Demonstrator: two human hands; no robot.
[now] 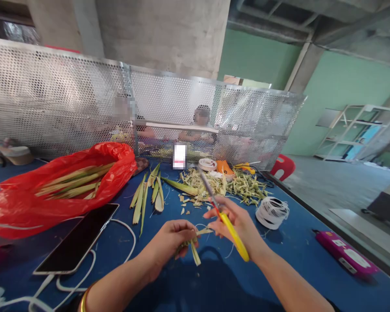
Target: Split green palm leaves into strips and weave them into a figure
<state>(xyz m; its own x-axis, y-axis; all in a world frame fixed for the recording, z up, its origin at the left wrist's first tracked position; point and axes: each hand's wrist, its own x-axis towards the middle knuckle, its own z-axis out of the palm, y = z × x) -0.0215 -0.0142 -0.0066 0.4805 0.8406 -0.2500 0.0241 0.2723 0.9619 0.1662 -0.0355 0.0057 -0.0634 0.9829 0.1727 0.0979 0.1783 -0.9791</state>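
In the head view my left hand (178, 238) is closed around a small piece of folded pale green leaf strips (195, 253), whose ends stick out past the fingers. My right hand (235, 221) holds a pair of scissors (230, 234) with yellow handles, the grey blades pointing up and away. The fingers of my right hand are close to the strip ends, and whether they touch them I cannot tell. A thin white thread shows near the held piece. Beyond the hands lie loose long leaves (139, 201) and a heap of small woven leaf pieces (247, 186).
A red plastic bag (65, 208) of long leaves and a phone (79, 240) with white cables lie left. At right are a white thread spool (273, 212) and a purple device (344, 253). A perforated metal screen (172, 95) stands behind; people sit beyond it.
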